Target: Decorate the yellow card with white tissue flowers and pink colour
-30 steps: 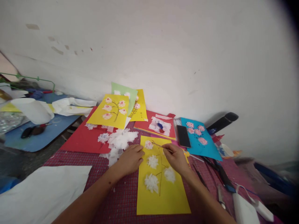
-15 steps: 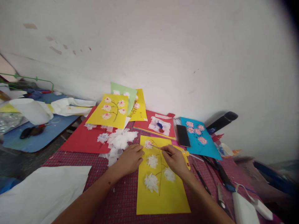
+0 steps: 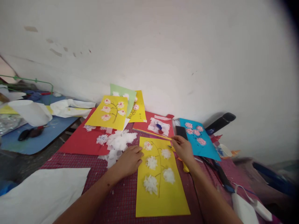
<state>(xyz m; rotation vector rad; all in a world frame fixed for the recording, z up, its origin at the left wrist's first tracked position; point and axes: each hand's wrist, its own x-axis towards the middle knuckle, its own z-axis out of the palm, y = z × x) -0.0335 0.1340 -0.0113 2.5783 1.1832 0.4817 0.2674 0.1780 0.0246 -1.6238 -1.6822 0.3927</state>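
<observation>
No text can be read. Small dark marks [image 3: 140, 115] on the yellow sheet [image 3: 141, 102], behind the green sheet [image 3: 120, 89], are too tiny.

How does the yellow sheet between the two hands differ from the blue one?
The yellow sheet has mostly white flowers, one tinged pink; the blue sheet has pink flowers. On the yellow sheet they spread along a thin stem; on the blue sheet they bunch together. Both sheets carry five ruffled flowers.
</observation>
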